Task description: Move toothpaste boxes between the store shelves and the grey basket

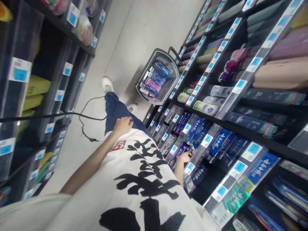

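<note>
My left hand (pixel 122 125) lies over the upper thigh of my dark blue trousers (pixel 115 109), its fingers loosely bent downward. Nothing shows in it. My right hand (pixel 184 157) reaches in at the shelf on the right, beside a price rail (pixel 199 154) and close to dark blue and purple boxes (pixel 179 155). Its fingertips are partly hidden and blurred, so whether it grips a box cannot be told. More blue boxes (pixel 220 144) with white lettering stand on the neighbouring shelf.
A grey shopping basket (pixel 172 86) with several blue and pink packs (pixel 154 80) stands on the floor ahead, by the right shelves. Shelving (pixel 55 80) with yellow packs (pixel 36 93) lines the left side. A black cable (pixel 53 114) crosses the view at left.
</note>
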A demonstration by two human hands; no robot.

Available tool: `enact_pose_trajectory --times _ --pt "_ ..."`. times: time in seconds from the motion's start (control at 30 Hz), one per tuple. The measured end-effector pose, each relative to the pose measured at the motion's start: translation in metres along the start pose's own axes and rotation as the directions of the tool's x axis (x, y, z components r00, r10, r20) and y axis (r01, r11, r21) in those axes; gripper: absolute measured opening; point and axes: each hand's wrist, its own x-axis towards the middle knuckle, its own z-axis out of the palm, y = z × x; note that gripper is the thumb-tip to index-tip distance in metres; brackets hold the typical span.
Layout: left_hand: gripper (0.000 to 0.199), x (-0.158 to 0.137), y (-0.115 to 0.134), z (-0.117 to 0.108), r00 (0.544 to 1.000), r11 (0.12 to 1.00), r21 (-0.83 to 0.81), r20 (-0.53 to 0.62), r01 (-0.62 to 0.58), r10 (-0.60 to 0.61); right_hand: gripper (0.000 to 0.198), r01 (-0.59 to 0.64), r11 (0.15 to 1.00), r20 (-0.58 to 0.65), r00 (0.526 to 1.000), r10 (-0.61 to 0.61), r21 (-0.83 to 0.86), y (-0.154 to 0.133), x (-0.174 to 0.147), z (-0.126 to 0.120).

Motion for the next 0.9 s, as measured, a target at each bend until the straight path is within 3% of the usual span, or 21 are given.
enact_pose_trajectory --times 0.1,0.23,0.53,0.9 --pt "0.039 0.005 -0.003 0.001 1.000 0.999 -0.044 -0.005 -0.012 0.012 0.046 -0.073 0.993 -0.149 0.987 0.059 -0.089 -0.007 0.000 0.004" --pt "0.040 0.010 -0.010 -0.003 1.000 0.999 -0.037 0.022 -0.018 0.019 0.046 -0.114 0.985 -0.212 0.974 0.084 -0.133 -0.017 0.006 0.007" --pt "0.043 0.007 -0.031 -0.013 1.000 0.998 -0.058 -0.013 -0.006 0.005 0.057 -0.110 0.966 -0.181 0.981 0.068 -0.233 -0.044 0.033 0.010" --pt "0.043 0.003 -0.032 -0.021 1.000 1.000 0.008 0.015 -0.013 0.013 0.046 -0.112 0.973 -0.163 0.983 0.080 -0.203 -0.066 0.038 0.009"
